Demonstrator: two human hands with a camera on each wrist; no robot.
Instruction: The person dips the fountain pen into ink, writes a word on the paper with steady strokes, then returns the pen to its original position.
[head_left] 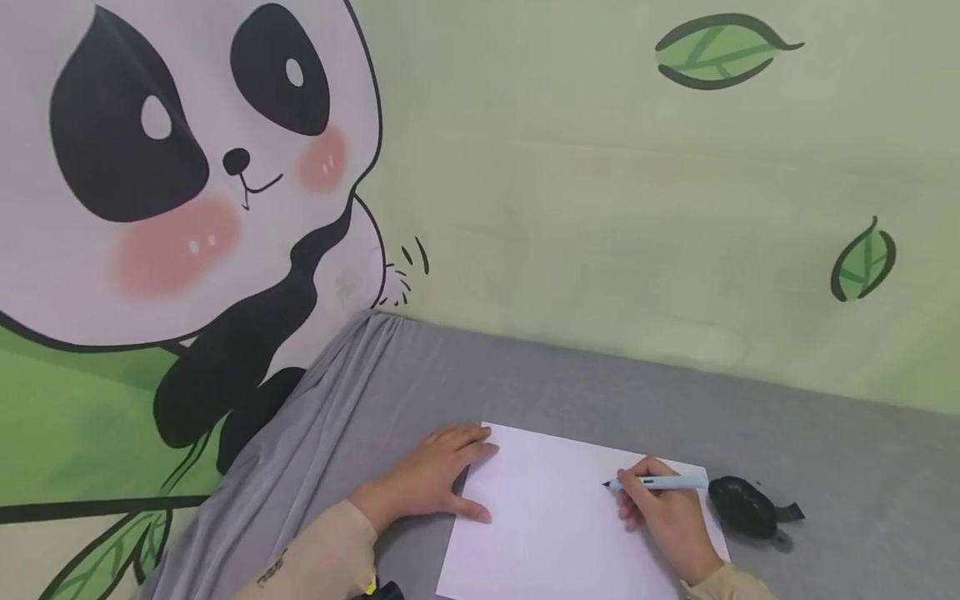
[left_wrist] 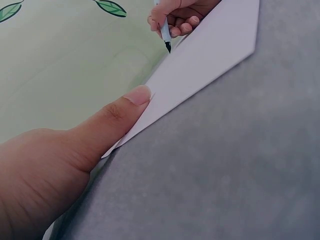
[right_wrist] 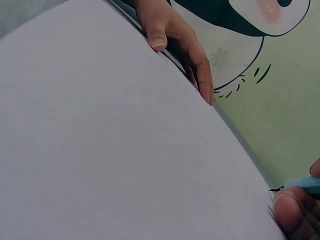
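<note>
A sheet of white paper (head_left: 555, 533) lies on the grey cloth. My left hand (head_left: 431, 475) rests at its left edge with fingers spread, the thumb and fingertips touching the paper. In the left wrist view the left thumb (left_wrist: 112, 117) lies straight along the paper's edge (left_wrist: 210, 55). My right hand (head_left: 667, 517) pinches a light blue pen (head_left: 675, 482) over the paper's upper right part. The pen's dark tip points left, at or just above the sheet; contact cannot be told. No marks show on the paper.
A black rounded object (head_left: 744, 507) with a strap-like end sits beside the right hand. Grey cloth (head_left: 525, 367) covers the surface. Behind it stands a pale green backdrop (head_left: 570, 225) with a printed panda (head_left: 300, 233) and leaves. A small black and yellow item (head_left: 386, 592) shows by the left sleeve.
</note>
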